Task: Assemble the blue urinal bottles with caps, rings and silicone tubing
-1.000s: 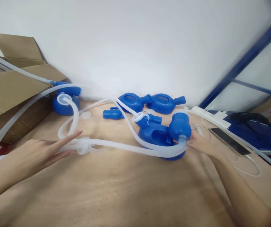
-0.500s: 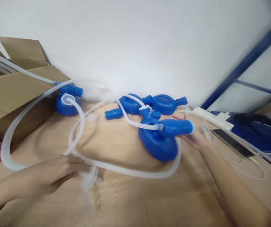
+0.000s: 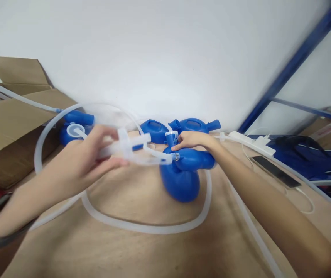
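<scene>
My left hand [image 3: 81, 162] is closed round the white connector end [image 3: 125, 146] of a translucent hose, lifted above the table and pointed toward the blue containers. The hose [image 3: 142, 226] loops across the wooden table [image 3: 142, 255] and round a blue plastic container [image 3: 179, 181]. My right hand [image 3: 193, 139] rests with curled fingers on the top of a second blue container [image 3: 197, 159] lying over the first, close to its white-ringed port [image 3: 171, 135].
Two more blue containers [image 3: 194, 125] lie against the white wall, another [image 3: 73, 123] beside an open cardboard box [image 3: 6, 123] at the left. A white power strip [image 3: 252, 141], a dark phone [image 3: 272, 166] and a blue shelf frame [image 3: 295, 58] are at the right.
My left hand has lifted the hose's connector end from the table and carried it right, toward the containers. My right hand has moved from under the upper container onto its top.
</scene>
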{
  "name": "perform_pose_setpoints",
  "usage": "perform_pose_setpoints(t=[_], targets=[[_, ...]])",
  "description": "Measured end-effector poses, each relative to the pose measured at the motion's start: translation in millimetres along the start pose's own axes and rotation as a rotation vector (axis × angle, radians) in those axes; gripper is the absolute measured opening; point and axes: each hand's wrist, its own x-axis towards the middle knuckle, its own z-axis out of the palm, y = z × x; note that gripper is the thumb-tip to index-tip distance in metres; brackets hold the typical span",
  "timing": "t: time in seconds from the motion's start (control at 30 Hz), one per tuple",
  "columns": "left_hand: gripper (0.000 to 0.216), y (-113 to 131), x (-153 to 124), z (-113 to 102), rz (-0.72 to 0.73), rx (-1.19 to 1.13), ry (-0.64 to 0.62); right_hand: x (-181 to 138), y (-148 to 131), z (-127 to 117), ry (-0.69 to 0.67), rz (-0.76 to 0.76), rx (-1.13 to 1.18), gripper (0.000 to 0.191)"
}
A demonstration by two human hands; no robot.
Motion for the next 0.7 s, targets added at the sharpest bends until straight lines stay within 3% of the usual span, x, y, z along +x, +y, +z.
perform_pose_setpoints(t=[0.13,0.2,0.3,0.37,0.47,0.7], targets=[[0.049,-12,50,49,-0.025,-0.063,0.034,15,0,14,-0.041,-0.104,-0.014,0.045],[0.045,-26,61,79,-0.083,-0.102,0.139,18,-1,17,-0.094,-0.184,0.019,0.046],[0.045,-40,71,110,-0.072,-0.147,0.167,19,-9,18,-0.195,-0.280,0.103,0.055],[0.046,-43,74,121,-0.021,-0.154,0.124,17,-18,20,-0.253,-0.338,0.142,0.063],[0.047,-41,71,130,0.012,-0.116,0.024,12,-31,25,-0.289,-0.402,0.112,0.055],[0.059,-40,62,140,0.038,0.122,-0.104,-2,-45,32,-0.115,-0.337,-0.021,0.035]])
